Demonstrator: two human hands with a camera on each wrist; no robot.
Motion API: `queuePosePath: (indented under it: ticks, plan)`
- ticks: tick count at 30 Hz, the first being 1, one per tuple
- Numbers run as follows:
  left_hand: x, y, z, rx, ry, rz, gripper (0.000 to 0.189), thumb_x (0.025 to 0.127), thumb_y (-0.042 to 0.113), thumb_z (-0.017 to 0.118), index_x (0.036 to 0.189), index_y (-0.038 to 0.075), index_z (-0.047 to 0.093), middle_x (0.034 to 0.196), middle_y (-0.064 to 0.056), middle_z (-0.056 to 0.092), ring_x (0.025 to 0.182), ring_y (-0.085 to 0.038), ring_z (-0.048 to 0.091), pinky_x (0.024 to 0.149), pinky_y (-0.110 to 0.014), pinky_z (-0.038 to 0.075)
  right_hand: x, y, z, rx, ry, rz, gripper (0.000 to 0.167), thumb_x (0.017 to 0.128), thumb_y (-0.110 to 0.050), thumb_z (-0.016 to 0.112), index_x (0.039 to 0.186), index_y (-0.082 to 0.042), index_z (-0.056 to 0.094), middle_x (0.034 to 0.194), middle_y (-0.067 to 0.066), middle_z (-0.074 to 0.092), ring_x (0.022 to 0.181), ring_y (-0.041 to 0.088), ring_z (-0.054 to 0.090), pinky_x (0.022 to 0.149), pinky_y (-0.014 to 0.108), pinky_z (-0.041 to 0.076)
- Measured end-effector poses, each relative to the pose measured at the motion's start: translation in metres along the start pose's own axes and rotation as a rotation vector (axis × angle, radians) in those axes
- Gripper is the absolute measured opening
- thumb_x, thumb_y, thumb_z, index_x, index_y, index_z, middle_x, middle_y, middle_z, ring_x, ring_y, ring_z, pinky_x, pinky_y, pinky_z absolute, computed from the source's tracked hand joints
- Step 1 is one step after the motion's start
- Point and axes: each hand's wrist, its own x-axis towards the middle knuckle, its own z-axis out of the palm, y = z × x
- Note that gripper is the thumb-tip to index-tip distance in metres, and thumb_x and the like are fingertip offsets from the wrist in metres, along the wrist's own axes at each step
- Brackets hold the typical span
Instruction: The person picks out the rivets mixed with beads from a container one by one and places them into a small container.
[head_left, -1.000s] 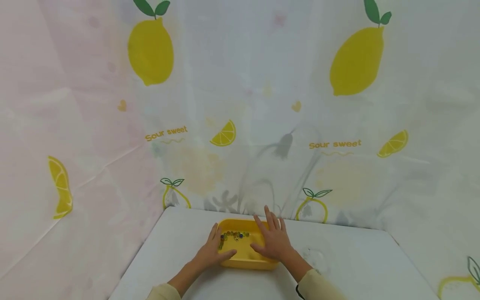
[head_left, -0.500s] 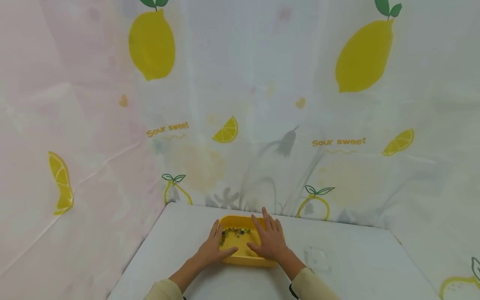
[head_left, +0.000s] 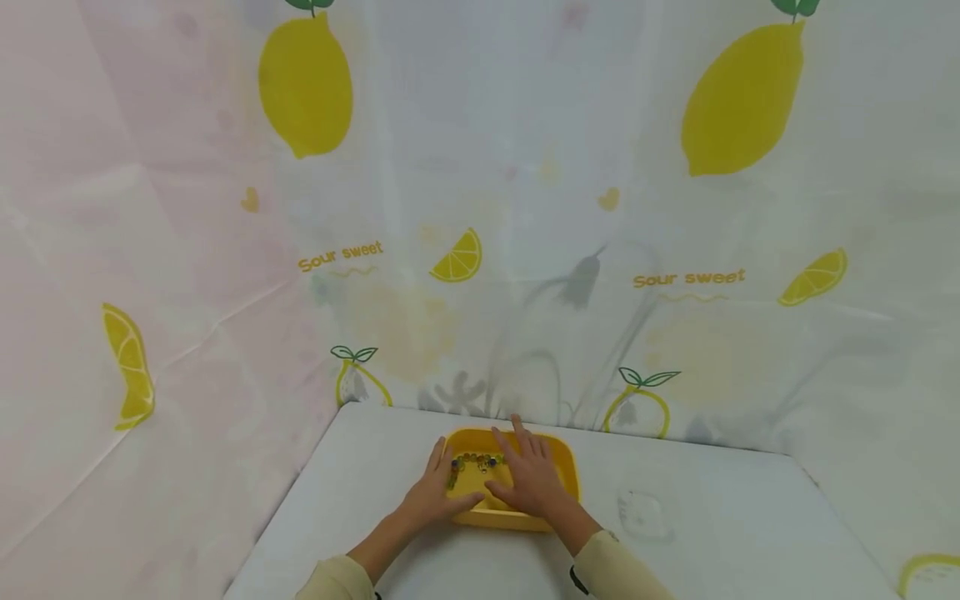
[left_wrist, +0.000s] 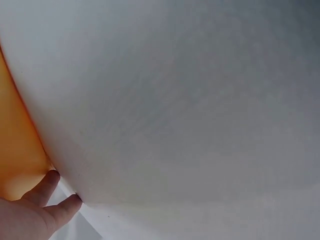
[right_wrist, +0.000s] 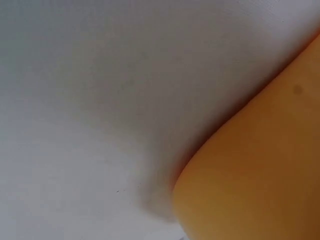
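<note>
A yellow rectangular tray (head_left: 504,521) sits on the white table in the head view. Small shiny coloured balls (head_left: 471,457) line its left and far sides inside, with a few clear ones beside them. My left hand (head_left: 432,493) lies along the tray's left side, fingers straight outside the wall and thumb over the near rim. In the left wrist view its fingertips (left_wrist: 53,175) touch down beside the orange-looking wall. Across the tray's middle reaches my right hand (head_left: 530,477), fingers spread, hiding part of the inside. The right wrist view shows the tray's outer wall (right_wrist: 250,185) but no hand.
To the right of the tray lies a clear, see-through flat piece (head_left: 643,514) on the white table (head_left: 720,508). Lemon-printed cloth (head_left: 480,333) stands as a wall behind the table, and a pinkish sheet (head_left: 187,333) rises at the left.
My right hand has shifted left across the tray, baring its right end. The left hand keeps its place at the tray's left side. The head view has tilted and turned slightly.
</note>
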Motion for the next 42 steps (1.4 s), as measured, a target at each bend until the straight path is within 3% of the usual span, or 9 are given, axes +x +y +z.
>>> queuePosePath:
  ticks: [9,15,25,31,35,42]
  plan:
    - [0.003,0.004,0.001,-0.01,0.003,0.017,0.109,0.082,0.057,0.071,0.155,-0.004,0.02,0.165,-0.023,0.007,0.132,-0.047,0.047,0.096,-0.06,0.048,0.006,-0.005,0.001,0.081,0.075,-0.063,0.06,0.087,-0.033,0.075,0.137,-0.008,0.054,0.149,0.021,0.043,0.128,0.038,0.052,0.101,0.054,0.047]
    - [0.006,0.003,-0.001,0.017,0.014,0.029,0.108,0.082,0.056,0.071,0.155,-0.006,0.02,0.164,-0.025,0.008,0.13,-0.046,0.049,0.094,-0.057,0.05,0.014,-0.007,0.006,0.097,0.148,-0.09,0.059,0.081,-0.026,0.081,0.13,-0.003,0.057,0.133,0.021,0.056,0.118,0.033,0.059,0.096,0.047,0.052]
    - [0.005,0.003,-0.001,0.002,0.028,0.028,0.11,0.079,0.056,0.072,0.154,-0.006,0.021,0.164,-0.024,0.01,0.124,-0.043,0.054,0.086,-0.053,0.053,0.028,-0.018,0.017,0.222,-0.021,0.019,0.041,0.084,-0.02,0.078,0.12,-0.004,0.063,0.112,0.008,0.062,0.096,0.021,0.063,0.087,0.036,0.055]
    - [-0.001,0.005,0.0,0.006,0.012,0.034,0.109,0.08,0.054,0.072,0.154,-0.007,0.021,0.163,-0.027,0.01,0.126,-0.043,0.053,0.088,-0.054,0.052,0.031,-0.019,0.03,0.287,-0.051,0.06,0.024,0.082,-0.012,0.076,0.103,-0.004,0.067,0.096,0.005,0.063,0.084,0.018,0.059,0.078,0.032,0.054]
    - [-0.004,0.005,-0.001,0.031,0.005,0.023,0.108,0.081,0.054,0.071,0.154,-0.008,0.02,0.163,-0.027,0.01,0.124,-0.041,0.054,0.087,-0.053,0.052,0.033,-0.018,0.037,0.332,-0.069,0.079,0.02,0.083,-0.012,0.075,0.1,-0.003,0.069,0.093,0.004,0.062,0.083,0.017,0.06,0.076,0.031,0.054]
    - [-0.006,0.008,-0.003,0.038,0.005,0.027,0.108,0.083,0.055,0.07,0.154,-0.007,0.018,0.163,-0.026,0.008,0.122,-0.041,0.055,0.086,-0.054,0.053,0.034,-0.018,0.035,0.33,-0.11,0.11,0.006,0.083,-0.01,0.074,0.088,-0.007,0.071,0.083,0.0,0.064,0.072,0.011,0.056,0.066,0.028,0.051]
